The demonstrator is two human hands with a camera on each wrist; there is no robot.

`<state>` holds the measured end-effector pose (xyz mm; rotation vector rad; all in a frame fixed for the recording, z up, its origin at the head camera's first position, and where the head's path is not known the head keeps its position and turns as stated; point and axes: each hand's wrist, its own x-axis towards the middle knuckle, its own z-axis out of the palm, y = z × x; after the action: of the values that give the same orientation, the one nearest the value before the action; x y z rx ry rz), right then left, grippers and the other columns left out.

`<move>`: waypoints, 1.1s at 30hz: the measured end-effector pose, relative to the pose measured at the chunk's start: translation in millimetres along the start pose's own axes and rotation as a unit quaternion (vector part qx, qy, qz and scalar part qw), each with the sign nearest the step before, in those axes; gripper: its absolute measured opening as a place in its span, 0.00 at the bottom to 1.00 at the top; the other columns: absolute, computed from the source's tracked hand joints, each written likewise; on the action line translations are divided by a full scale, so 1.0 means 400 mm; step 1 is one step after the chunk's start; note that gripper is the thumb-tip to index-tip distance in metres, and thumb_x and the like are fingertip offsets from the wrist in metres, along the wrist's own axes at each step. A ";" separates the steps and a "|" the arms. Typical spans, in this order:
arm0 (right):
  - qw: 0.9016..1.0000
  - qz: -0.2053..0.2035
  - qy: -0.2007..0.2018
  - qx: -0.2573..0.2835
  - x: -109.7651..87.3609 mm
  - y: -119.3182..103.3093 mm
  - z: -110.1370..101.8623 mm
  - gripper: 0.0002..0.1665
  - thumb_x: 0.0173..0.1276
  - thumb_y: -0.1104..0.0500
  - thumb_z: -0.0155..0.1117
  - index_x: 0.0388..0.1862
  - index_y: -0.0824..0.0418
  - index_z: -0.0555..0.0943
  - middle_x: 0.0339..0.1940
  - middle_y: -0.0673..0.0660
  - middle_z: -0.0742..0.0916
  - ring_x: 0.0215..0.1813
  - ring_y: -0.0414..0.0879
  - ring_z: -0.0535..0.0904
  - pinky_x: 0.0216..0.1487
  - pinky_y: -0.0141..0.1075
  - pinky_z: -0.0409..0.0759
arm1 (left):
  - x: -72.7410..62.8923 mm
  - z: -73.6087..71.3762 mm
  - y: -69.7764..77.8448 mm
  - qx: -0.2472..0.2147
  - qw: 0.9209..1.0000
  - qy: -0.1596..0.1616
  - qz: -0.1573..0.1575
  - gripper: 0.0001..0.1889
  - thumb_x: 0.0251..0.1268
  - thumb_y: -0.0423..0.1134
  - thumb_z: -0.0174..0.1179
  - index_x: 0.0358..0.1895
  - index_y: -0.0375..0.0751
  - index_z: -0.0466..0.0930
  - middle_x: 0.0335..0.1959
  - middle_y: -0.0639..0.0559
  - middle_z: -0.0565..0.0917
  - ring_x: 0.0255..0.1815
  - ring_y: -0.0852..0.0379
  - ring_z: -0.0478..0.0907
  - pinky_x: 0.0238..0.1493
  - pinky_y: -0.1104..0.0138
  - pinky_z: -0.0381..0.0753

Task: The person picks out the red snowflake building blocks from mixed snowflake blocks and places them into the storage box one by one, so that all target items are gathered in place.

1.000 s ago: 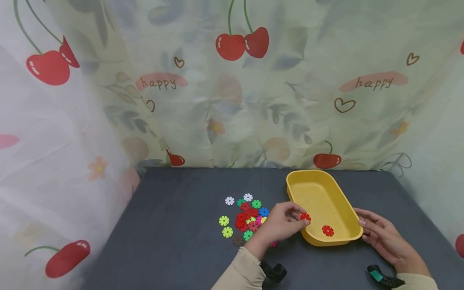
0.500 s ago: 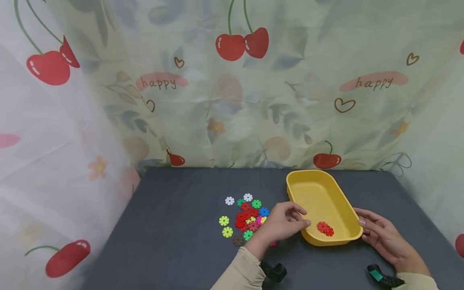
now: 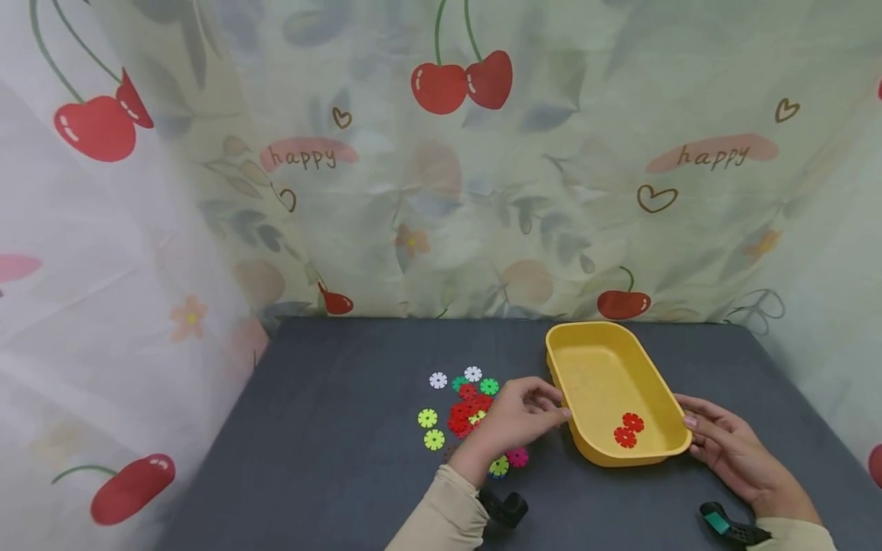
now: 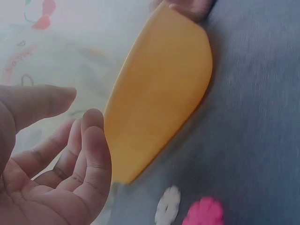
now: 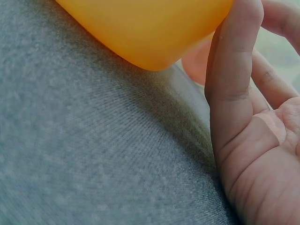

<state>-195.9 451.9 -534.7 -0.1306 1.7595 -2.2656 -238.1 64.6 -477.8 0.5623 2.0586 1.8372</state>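
Two red notched discs (image 3: 622, 438) lie side by side in the near part of a yellow tray (image 3: 599, 367). My left hand (image 3: 513, 421) is just outside the tray's left wall, its thumb and fingertips close to the rim. The left wrist view shows a gap between thumb and fingers, with nothing in it. At the tray's right near corner, my right hand (image 3: 733, 451) rests its fairly straight fingers against the outer wall, the thumb at the rim. Left of the tray lies a loose heap of red discs (image 3: 462, 419), partly hidden by the left hand.
Around the heap lie white discs (image 3: 438, 380), yellow-green discs (image 3: 434, 439), green discs (image 3: 489, 386) and a pink disc (image 3: 517, 458). The dark tabletop (image 3: 331, 428) ends at a printed curtain (image 3: 482, 191). Black wrist devices (image 3: 506, 510) sit at both wrists.
The left hand has let go of a red disc, which dropped into the tray near the other one. That hand has since drawn back left over the rim. The right hand stays put.
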 end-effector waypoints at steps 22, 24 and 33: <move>1.000 0.003 -0.014 0.011 0.004 -0.001 -0.007 0.27 0.88 0.66 0.43 0.64 0.40 0.84 0.57 0.44 0.91 0.48 0.38 0.89 0.45 0.32 0.88 | -0.068 -0.228 -0.064 0.062 0.994 0.086 -0.026 0.19 0.72 0.46 0.69 0.58 0.37 0.84 0.45 0.44 0.86 0.42 0.43 0.86 0.45 0.60 0.85; 1.000 0.001 -0.016 0.011 0.004 -0.001 -0.009 0.27 0.89 0.66 0.43 0.65 0.40 0.84 0.57 0.44 0.91 0.48 0.39 0.89 0.45 0.32 0.88 | -0.072 -0.244 -0.069 0.065 0.993 0.091 -0.026 0.19 0.73 0.46 0.69 0.58 0.37 0.84 0.46 0.44 0.86 0.43 0.42 0.86 0.46 0.57 0.86; 1.000 0.002 -0.014 0.010 0.005 0.003 -0.012 0.28 0.89 0.66 0.43 0.65 0.40 0.84 0.57 0.44 0.91 0.48 0.39 0.89 0.45 0.33 0.88 | -0.082 -0.289 -0.076 0.058 0.992 0.113 -0.018 0.20 0.74 0.43 0.68 0.61 0.33 0.83 0.47 0.38 0.84 0.46 0.36 0.87 0.50 0.49 0.88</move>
<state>-198.9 455.6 -537.4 -0.1553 1.7199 -2.2676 -268.2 -54.2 -495.2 0.3551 2.3171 1.8432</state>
